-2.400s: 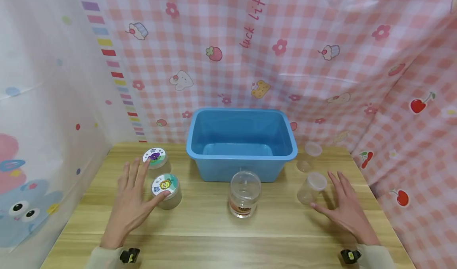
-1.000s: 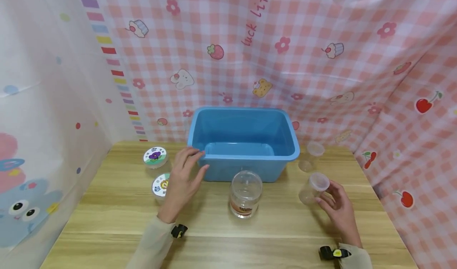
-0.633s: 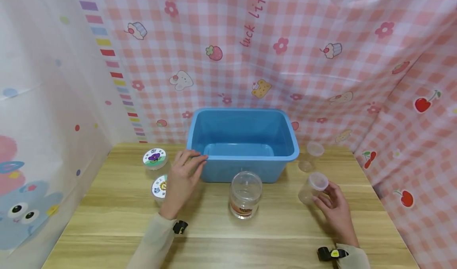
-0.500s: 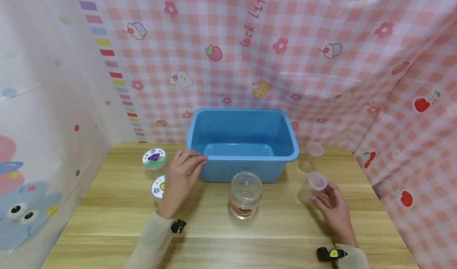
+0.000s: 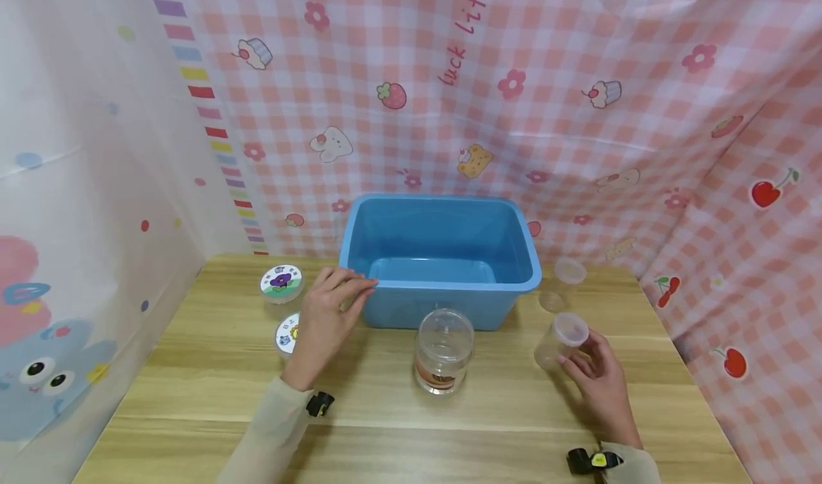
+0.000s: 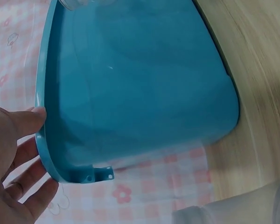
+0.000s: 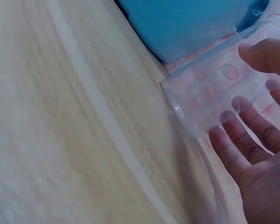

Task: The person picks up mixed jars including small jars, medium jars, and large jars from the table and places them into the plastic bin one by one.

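My left hand (image 5: 326, 320) pinches the near-left rim of the blue plastic bin (image 5: 398, 309), which stands on the table at the back. In the left wrist view the thumb lies on one side of the rim (image 6: 40, 88) and the fingers on the other. My right hand (image 5: 604, 387) holds a clear plastic jar (image 5: 552, 348) with a translucent lid by its right side. Fingertips meet the jar's wall (image 7: 205, 88) in the right wrist view, with the thumb opposite. The jar stands upright; its base is on or very close to the table.
Behind the held jar is another clear lidded jar (image 5: 560, 288). A larger clear jar (image 5: 443, 355) stands before the bin. At left are a jar with a purple-flower lid (image 5: 281, 283) and one with a sunflower lid (image 5: 287, 333), partly behind my left hand. Patterned cloth (image 5: 449, 134) hangs behind.
My left hand has moved right from above the left-hand jars to the bin's rim and pinched it. My right hand has closed round the front right jar. Bin and jars have hardly shifted.
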{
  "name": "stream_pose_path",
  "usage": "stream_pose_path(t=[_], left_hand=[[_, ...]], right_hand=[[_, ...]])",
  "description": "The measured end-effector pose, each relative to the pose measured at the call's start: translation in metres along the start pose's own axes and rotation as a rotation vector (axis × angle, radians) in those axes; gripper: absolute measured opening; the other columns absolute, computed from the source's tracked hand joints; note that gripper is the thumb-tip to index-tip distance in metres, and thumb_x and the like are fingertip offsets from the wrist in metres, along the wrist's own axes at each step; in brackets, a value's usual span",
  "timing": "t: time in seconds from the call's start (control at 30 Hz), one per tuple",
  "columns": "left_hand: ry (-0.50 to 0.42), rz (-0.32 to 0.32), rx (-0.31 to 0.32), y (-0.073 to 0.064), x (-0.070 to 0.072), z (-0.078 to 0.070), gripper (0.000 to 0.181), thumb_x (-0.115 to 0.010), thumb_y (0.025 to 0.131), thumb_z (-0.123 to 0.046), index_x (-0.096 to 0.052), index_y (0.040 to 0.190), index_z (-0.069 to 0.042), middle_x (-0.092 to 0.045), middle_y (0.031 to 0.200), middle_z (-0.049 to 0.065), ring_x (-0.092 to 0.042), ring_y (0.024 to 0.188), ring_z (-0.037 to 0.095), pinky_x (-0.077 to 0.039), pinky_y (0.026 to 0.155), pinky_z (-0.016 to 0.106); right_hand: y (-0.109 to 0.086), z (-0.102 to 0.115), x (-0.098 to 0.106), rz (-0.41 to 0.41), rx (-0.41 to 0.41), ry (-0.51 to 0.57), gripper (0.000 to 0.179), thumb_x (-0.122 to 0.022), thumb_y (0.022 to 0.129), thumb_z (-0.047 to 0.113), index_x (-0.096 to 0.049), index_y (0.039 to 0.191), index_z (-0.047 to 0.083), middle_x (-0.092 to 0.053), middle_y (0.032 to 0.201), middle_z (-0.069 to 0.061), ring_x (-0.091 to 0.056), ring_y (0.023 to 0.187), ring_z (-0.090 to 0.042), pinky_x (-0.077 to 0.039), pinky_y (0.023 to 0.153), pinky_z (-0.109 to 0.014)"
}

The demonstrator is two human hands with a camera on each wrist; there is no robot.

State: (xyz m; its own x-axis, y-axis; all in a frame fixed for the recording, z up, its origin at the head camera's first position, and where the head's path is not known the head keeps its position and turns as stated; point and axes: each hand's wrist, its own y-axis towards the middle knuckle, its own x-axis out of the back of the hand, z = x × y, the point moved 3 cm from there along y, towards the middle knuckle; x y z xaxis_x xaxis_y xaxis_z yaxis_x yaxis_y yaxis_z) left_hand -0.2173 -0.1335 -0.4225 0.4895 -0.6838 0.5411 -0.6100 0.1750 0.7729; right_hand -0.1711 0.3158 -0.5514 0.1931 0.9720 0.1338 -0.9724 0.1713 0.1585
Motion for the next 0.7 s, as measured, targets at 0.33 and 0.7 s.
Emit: stream_pose_path(t=[0.33,0.7], left_hand=[[0.03,0.009,-0.006,0.0011,0.0014,-0.0012,0.019,-0.088,0.079,-0.008,-0.083,0.097,-0.012,-0.075,0.093,0.003,-0.063,0.093,0.022,-0.057,0.079,0.035],[0.034,0.024,0.0,0.0021,0.0017,-0.0021,0.015,-0.085,0.083,-0.011,-0.082,0.098,-0.013,-0.074,0.091,0.002,-0.062,0.092,0.021,-0.056,0.078,0.034]], right_hand=[[0.0015,0.0004,-0.001,-0.01,0.024,-0.04,0.064,-0.073,0.091,-0.004,-0.044,0.147,0.001,-0.06,0.122,0.011,-0.064,0.111,-0.003,-0.051,0.094,-0.012],[-0.0002,0.0039,-0.0037,-0.021,0.025,-0.057,0.063,-0.073,0.091,-0.004,-0.044,0.147,0.001,-0.059,0.121,0.011,-0.062,0.111,-0.002,-0.051,0.093,-0.01]])
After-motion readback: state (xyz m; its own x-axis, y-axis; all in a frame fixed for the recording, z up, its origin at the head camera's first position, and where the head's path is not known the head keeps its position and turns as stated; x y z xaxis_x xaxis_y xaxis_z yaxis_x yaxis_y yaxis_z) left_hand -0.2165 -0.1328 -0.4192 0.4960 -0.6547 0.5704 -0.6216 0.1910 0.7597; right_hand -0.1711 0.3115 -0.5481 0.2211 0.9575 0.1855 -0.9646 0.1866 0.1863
